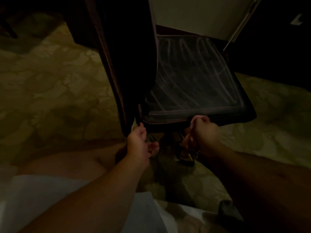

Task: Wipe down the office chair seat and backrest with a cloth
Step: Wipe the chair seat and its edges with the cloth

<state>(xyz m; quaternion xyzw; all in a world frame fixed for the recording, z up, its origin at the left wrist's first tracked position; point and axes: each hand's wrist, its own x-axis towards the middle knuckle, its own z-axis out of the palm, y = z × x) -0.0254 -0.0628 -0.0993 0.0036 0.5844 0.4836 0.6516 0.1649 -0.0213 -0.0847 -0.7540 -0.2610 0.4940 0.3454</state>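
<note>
Right hand (201, 130) has its fingers curled round a pinkish cloth (193, 122) and is pressing it against the near edge of the chair seat (193, 78), so that grip looks pretty solid, though a strip of the cloth hangs below the fist and the light is so dim I can't say how much of it is actually bunched in there. Left hand (138, 140) is up at the bottom corner of the backrest (116, 68), where it meets the seat, and seems to pinch the edge there with the other fingers loosely spread; can't tell for sure if it's really gripping or just touching. Seat surface has pale swirly wipe streaks all over it, so my guess is the top is mostly covered and it's the rim and the backrest that still need doing. What could go wrong: the hanging tail of cloth sits near the dark chair base (185, 155) under the seat, so it might snag on whatever hardware is down there. If the chair swivels or rolls on that patterned floor (50, 73), a hard sideways wipe could spin it away from the steadying hand. And honestly, in this darkness it'd be easy to miss whole patches of the dark backrest.
</note>
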